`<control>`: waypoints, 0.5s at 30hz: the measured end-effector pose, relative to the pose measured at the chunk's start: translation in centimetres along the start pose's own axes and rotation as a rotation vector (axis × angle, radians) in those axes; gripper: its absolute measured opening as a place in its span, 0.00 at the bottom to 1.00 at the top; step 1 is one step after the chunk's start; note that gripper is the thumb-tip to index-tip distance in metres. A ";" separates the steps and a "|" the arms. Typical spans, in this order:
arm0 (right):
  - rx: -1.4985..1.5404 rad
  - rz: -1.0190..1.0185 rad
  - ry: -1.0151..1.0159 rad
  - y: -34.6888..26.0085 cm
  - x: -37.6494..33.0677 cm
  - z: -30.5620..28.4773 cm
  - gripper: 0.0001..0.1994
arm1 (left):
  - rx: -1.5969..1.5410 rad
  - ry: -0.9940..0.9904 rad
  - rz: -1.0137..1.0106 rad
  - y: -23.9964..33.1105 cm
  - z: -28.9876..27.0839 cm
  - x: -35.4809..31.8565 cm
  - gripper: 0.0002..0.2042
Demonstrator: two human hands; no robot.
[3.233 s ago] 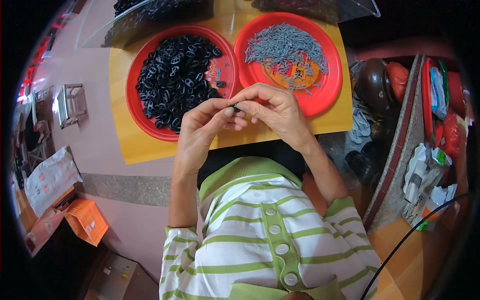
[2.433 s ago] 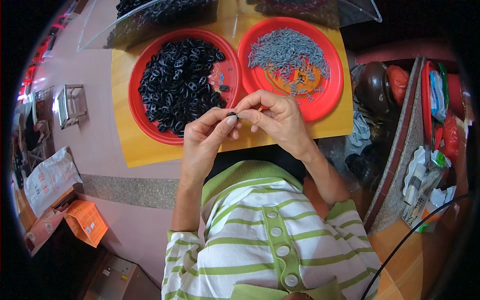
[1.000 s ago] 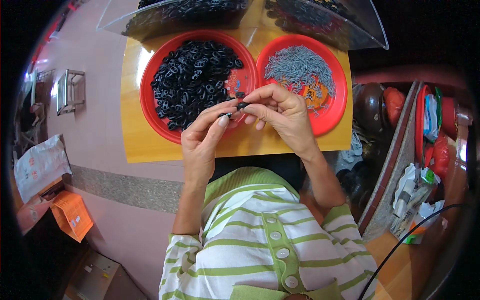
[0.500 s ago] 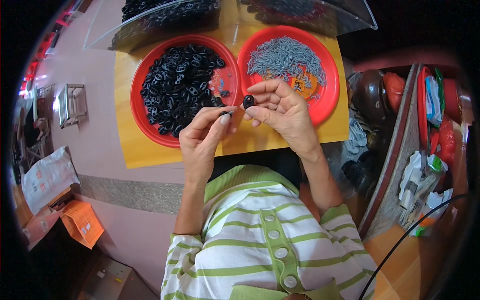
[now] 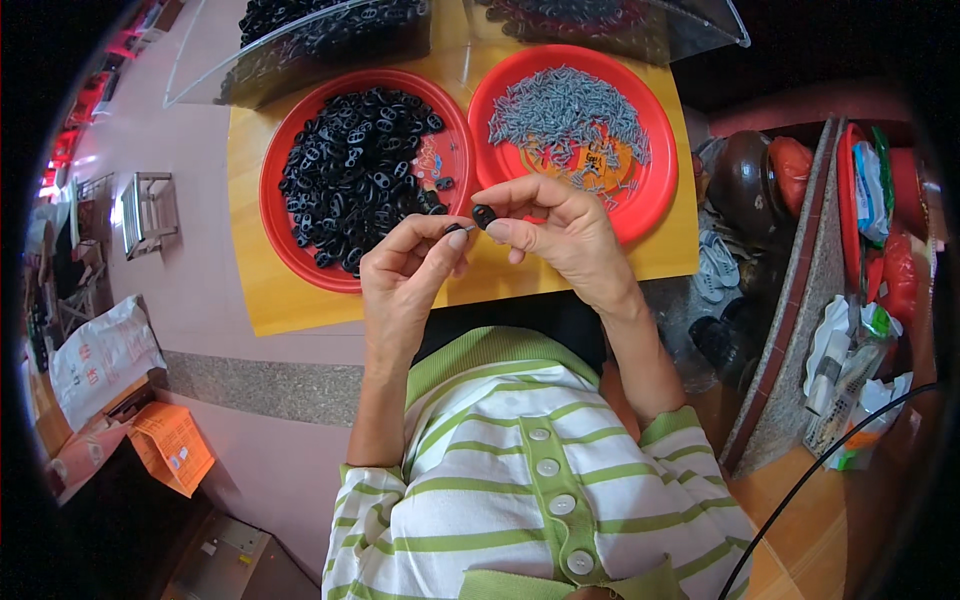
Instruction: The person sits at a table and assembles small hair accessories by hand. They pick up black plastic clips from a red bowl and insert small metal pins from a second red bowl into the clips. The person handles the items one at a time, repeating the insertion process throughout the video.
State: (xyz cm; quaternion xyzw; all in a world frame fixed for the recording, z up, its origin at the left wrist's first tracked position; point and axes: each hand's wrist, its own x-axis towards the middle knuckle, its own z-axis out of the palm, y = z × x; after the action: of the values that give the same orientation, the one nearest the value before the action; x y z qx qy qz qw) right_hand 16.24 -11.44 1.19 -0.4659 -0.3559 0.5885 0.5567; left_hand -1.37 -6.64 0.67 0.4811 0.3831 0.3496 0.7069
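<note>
Between thumb and index finger, my left hand (image 5: pixel 405 270) pinches a small dark part (image 5: pixel 453 228) with a thin grey screw (image 5: pixel 469 229) pointing right from it. My right hand (image 5: pixel 560 235) grips a black oval plastic piece (image 5: pixel 484 215) by its edges, right beside the screw tip; whether they touch I cannot tell. Behind my left hand, a red round tray (image 5: pixel 268 215) holds a heap of black oval two-holed pieces (image 5: pixel 345 170). A second red tray (image 5: pixel 655 185), behind my right hand, carries a pile of grey screws (image 5: pixel 570 110).
Both trays stand on a yellow board (image 5: pixel 300 315). Clear plastic bins (image 5: pixel 320 50) with more black pieces rise at its far edge. At right are a brown jar (image 5: pixel 742 175), slippers (image 5: pixel 716 265) and a stone-topped ledge (image 5: pixel 790 300). A black cable (image 5: pixel 830 455) crosses the lower right.
My right hand has shifted slightly left and turned the black oval piece, bringing it closer to the screw in my left hand. The left hand stays nearly in place.
</note>
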 end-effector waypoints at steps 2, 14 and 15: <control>-0.035 -0.027 0.006 0.2 0.0 0.1 0.11 | -0.008 0.003 0.001 0.0 0.1 0.0 0.07; -0.190 -0.136 0.017 0.6 0.1 0.4 0.11 | 0.035 0.009 0.053 -0.5 -0.2 0.0 0.08; -0.189 -0.134 0.018 0.6 0.1 0.4 0.11 | 0.033 0.009 0.048 -0.6 -0.2 0.0 0.08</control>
State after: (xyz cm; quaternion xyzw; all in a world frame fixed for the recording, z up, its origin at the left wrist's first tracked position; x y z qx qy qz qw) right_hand 15.65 -11.38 0.72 -0.4966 -0.4351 0.5096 0.5516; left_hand -1.48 -6.71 0.02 0.5001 0.3803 0.3622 0.6886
